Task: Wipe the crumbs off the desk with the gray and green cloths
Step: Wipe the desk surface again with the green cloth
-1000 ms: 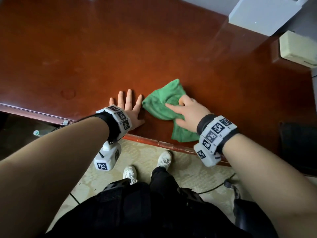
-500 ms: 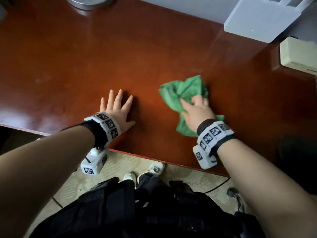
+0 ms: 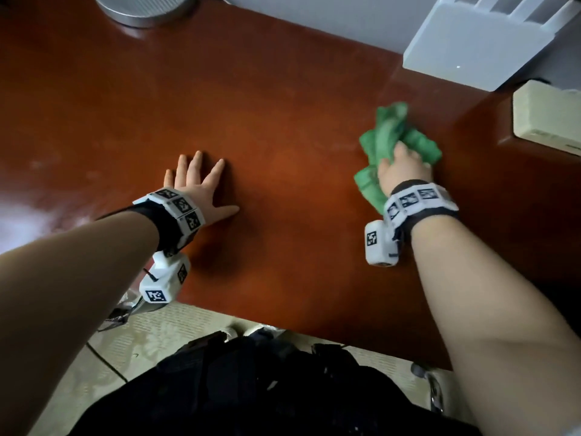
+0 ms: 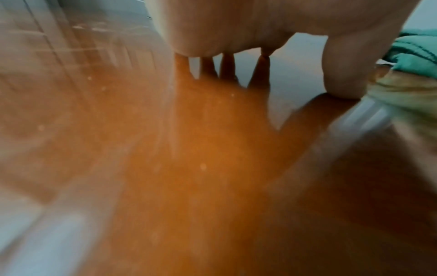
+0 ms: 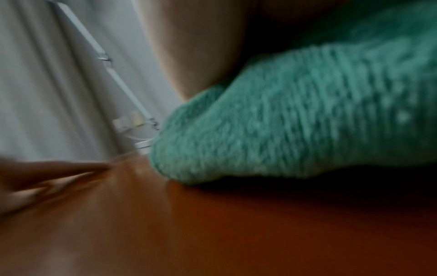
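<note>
Green cloth (image 3: 393, 143) sits bunched on the desk (image 3: 283, 121), gripped in the curled fingers of the right hand (image 3: 401, 171). Left hand (image 3: 198, 187) lies flat, fingers spread, holding nothing.

Arms: bare, sleeveless | left wristband (image 3: 176, 212): black strap, white tiles with black square markers | right wristband (image 3: 418, 199): same | clothing (image 3: 251, 388): black

Blur and hidden parts, both wrist views smeared

Right hand (image 3: 401, 171): fingers buried in the green cloth (image 3: 393, 143), grip not readable; right wrist view streaked, cloth (image 5: 295, 121) runs off its right edge. Left wrist view: worktop (image 4: 189, 168) blurred, pale specks too small to identify. Head view: round metal object (image 3: 144, 7) and white box (image 3: 478, 48) cut by the top edge.
</note>
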`<state>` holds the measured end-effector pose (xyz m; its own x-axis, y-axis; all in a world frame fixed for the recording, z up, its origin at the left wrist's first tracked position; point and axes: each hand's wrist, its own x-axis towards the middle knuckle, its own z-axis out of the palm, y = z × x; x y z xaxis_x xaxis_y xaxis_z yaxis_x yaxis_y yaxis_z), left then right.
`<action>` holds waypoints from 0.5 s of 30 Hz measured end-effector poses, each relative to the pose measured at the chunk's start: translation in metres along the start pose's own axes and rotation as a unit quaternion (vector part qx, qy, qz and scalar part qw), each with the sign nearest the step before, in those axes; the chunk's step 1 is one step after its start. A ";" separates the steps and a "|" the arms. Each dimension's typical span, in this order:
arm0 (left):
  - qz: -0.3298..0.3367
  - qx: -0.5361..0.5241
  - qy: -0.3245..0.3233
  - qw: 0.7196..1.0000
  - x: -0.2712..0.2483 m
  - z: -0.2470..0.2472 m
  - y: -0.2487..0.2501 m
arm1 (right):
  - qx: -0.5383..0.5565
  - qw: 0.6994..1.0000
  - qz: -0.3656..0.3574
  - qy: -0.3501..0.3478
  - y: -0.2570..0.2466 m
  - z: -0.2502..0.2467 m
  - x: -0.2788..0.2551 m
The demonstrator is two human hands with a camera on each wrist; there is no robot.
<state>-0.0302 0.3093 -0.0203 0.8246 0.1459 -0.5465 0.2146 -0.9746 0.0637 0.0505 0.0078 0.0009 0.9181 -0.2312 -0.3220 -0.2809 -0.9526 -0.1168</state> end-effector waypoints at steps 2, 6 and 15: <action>-0.006 -0.002 -0.004 1.000 0.004 -0.003 0.000 | -0.044 0.990 -0.132 0.003 -0.029 0.016 -0.019; -0.023 -0.005 -0.004 1.000 0.008 -0.014 -0.002 | -0.074 0.955 -0.276 -0.080 -0.050 0.023 -0.055; -0.023 -0.008 -0.039 0.999 0.013 -0.017 -0.008 | -0.026 0.999 0.015 0.023 0.021 -0.023 0.022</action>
<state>-0.0128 0.3215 -0.0136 0.7709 0.1765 -0.6120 0.2604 -0.9642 0.0500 0.0719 -0.0216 0.0132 0.9219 -0.2672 -0.2804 -0.2942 -0.9540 -0.0582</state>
